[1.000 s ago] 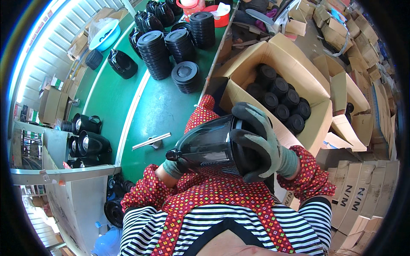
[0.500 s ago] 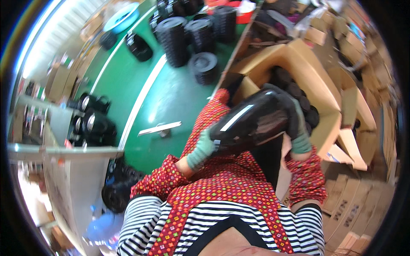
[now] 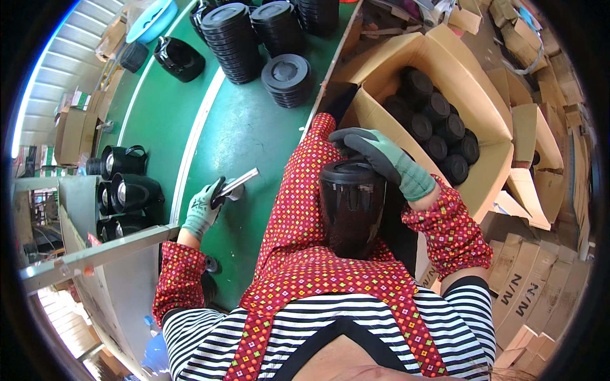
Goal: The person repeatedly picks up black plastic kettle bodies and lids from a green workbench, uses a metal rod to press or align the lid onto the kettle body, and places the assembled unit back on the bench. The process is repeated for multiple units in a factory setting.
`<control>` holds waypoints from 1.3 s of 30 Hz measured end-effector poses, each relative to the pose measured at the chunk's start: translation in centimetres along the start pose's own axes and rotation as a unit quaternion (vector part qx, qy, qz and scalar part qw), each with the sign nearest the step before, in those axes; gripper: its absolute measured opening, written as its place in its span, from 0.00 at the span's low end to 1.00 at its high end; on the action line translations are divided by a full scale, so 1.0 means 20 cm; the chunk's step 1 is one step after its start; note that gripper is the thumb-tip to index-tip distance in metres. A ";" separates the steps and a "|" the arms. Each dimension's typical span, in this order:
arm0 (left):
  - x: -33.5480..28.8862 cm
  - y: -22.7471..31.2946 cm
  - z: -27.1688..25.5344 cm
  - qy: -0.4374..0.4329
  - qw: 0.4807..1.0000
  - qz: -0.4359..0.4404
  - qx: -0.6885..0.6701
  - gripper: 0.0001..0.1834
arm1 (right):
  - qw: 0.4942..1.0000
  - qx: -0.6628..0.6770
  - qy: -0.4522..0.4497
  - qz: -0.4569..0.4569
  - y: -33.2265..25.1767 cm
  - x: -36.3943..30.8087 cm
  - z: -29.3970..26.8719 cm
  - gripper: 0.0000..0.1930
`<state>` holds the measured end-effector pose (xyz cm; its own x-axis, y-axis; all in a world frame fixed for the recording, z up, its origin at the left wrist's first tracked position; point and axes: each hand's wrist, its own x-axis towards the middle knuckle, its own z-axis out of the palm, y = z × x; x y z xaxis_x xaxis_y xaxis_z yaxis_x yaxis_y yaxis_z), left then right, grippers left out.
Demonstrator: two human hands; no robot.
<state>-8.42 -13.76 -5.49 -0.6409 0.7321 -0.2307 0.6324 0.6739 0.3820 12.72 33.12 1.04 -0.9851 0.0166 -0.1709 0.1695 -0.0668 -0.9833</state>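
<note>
A glossy black jug (image 3: pixel 351 219) stands upright on my lap, against the red patterned apron. Its ribbed black lid (image 3: pixel 352 170) is on top. My right hand (image 3: pixel 381 159), in a green and grey glove, is closed over the lid's edge. Over the green table (image 3: pixel 244 143), my left hand (image 3: pixel 205 206), gloved alike, grips the near end of a slim silver bar (image 3: pixel 243 181). A small round metal piece (image 3: pixel 236 192) shows beneath the bar; whether the two are joined I cannot tell.
Stacks of black lids (image 3: pixel 232 44) stand at the table's far end, with a shorter stack (image 3: pixel 286 79) nearer. Another black jug (image 3: pixel 180 59) lies there. An open carton (image 3: pixel 467 70) at right holds several black lidded vessels. Black jugs (image 3: pixel 135 192) sit at left by a metal rail (image 3: pixel 101 254).
The jug has gone from tilted in both hands to upright on my lap. My left hand has left it and taken hold of the silver bar. My right hand has moved onto the lid.
</note>
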 end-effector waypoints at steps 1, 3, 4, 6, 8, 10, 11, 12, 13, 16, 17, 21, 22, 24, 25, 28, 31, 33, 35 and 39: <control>-0.05 0.08 -0.03 0.029 0.999 -0.013 -0.037 0.39 | 0.997 0.054 0.032 0.039 -0.04 -0.03 0.04 0.20; -0.02 0.19 -0.01 0.102 0.982 -0.009 -0.158 0.33 | 0.998 0.000 0.057 0.011 -0.06 -0.06 0.05 0.20; 0.04 0.28 -0.05 0.092 0.967 -0.053 -0.234 0.33 | 0.997 -0.027 0.077 0.000 -0.07 -0.07 0.04 0.20; 0.14 0.67 -0.27 0.054 0.952 -0.111 -0.280 0.33 | 0.981 -0.123 0.131 -0.073 -0.16 -0.14 0.09 0.21; 0.20 0.92 -0.38 0.084 0.965 0.000 -0.248 0.28 | 0.931 -0.262 0.159 -0.197 -0.21 -0.10 0.11 0.23; 0.27 1.08 -0.48 0.081 0.977 0.106 -0.165 0.29 | 0.815 -0.459 0.143 -0.321 -0.40 -0.05 0.05 0.25; 0.29 1.16 -0.51 0.066 0.977 0.101 -0.178 0.30 | 0.803 -0.478 0.100 -0.343 -0.49 -0.02 0.02 0.25; 0.31 1.24 -0.55 0.048 0.976 0.100 -0.189 0.31 | 0.787 -0.496 0.061 -0.362 -0.54 0.00 -0.02 0.26; 0.33 1.34 -0.61 0.034 0.973 0.121 -0.192 0.31 | 0.784 -0.501 0.059 -0.361 -0.54 0.04 -0.02 0.27; 0.41 1.50 -0.72 -0.017 0.947 0.209 -0.243 0.29 | 0.819 -0.486 0.061 -0.297 -0.48 0.13 -0.13 0.23; 0.46 1.49 -0.76 -0.068 0.924 0.263 -0.269 0.28 | 0.845 -0.404 0.084 -0.340 -0.38 0.17 -0.18 0.15; 0.62 1.51 -0.79 -0.061 0.906 0.386 -0.166 0.38 | 0.926 -0.228 0.088 -0.287 0.09 0.13 -0.21 0.13; 0.65 1.51 -0.75 -0.065 0.893 0.415 -0.163 0.36 | 0.903 -0.244 0.122 -0.330 0.13 0.13 -0.17 0.15; 0.68 1.50 -0.63 -0.141 0.848 0.455 -0.232 0.32 | 0.900 -0.237 0.115 -0.347 0.17 0.13 -0.14 0.17; 0.68 1.50 -0.56 -0.128 0.832 0.434 -0.321 0.26 | 0.919 -0.217 0.076 -0.320 0.17 0.12 -0.15 0.17; 0.67 1.50 -0.50 -0.105 0.825 0.419 -0.364 0.22 | 0.960 -0.129 0.092 -0.231 0.12 0.09 -0.12 0.16; 0.67 1.39 -0.47 -0.154 0.781 0.392 -0.462 0.25 | 0.959 -0.209 0.106 -0.157 0.00 0.06 -0.11 0.17; 0.59 1.32 -0.43 -0.160 0.761 0.341 -0.527 0.22 | 0.928 -0.289 0.126 -0.197 -0.09 -0.03 -0.10 0.16; 0.52 1.43 -0.42 -0.132 0.789 0.332 -0.500 0.22 | 0.935 -0.271 0.074 -0.218 -0.04 -0.03 -0.12 0.16; 0.48 1.79 -0.48 -0.011 0.908 0.343 -0.240 0.28 | 0.921 -0.177 0.011 -0.346 0.20 0.09 -0.12 0.24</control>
<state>3.86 16.38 14.64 -0.1554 0.9688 0.1932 0.6141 -0.0584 0.7871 11.77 35.37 -3.42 -0.8603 -0.0472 0.5076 -0.4973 0.2960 -0.8155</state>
